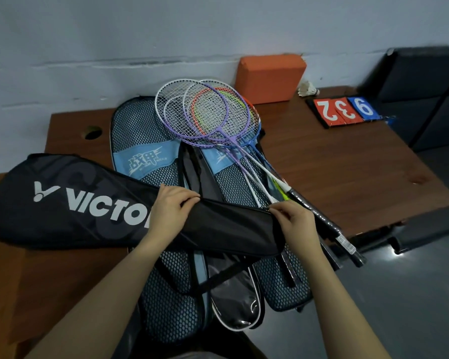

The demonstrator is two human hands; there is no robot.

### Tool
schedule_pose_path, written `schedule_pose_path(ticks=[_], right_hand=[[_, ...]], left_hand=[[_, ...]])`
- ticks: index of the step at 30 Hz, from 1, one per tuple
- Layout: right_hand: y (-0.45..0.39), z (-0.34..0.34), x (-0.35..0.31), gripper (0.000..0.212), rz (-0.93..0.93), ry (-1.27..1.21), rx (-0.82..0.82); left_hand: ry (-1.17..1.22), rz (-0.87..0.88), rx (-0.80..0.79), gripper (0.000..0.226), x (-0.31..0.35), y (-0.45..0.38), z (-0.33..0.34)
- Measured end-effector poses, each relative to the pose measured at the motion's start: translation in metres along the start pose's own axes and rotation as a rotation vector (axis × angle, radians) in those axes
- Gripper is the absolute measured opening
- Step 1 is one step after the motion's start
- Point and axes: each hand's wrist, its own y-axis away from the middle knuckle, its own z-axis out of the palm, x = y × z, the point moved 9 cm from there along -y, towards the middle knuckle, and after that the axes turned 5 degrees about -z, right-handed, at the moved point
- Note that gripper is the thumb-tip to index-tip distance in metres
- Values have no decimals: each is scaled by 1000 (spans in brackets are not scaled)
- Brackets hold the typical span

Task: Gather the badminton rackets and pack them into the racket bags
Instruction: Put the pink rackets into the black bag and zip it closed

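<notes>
A black Victor racket bag (70,203) lies across the table in front of me, its narrow end pointing right. My left hand (170,207) grips the bag's upper edge near the middle. At the narrow end, my right hand (294,220) pinches the bag's edge at the zipper. Several rackets (208,115) with white, purple, orange and blue frames lie fanned on top of blue mesh racket bags (143,141), heads toward the wall and handles (319,218) reaching the table's right front corner. A clear-and-black bag (233,299) lies between the mesh bags.
The brown wooden table (335,161) stands against a white wall. An orange foam block (268,77) and a shuttlecock (307,89) sit at the back. A flip scoreboard (344,111) lies at the right. Dark padded seats (425,94) stand to the right, over grey floor.
</notes>
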Motion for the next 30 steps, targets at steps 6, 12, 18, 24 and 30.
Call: schedule_pose_path(ticks=[6,12,18,24,30], right_hand=[[-2,21,-4,7,55,-77,-2],[-2,44,-39,7,-27,-109,-63],[-2,45,-47,9,-52,-219,-106],[-7,38,-55,7,-281,-84,-181],[4,19,-39,9,-460,32,-223]], left_hand=[[-256,173,-170,23,17,-3,7],[-33,124,-87,16,44,26,12],[3,28,68,10,37,34,-7],[-4,-117,105,16,37,37,-13],[49,-240,155,17,43,44,3]])
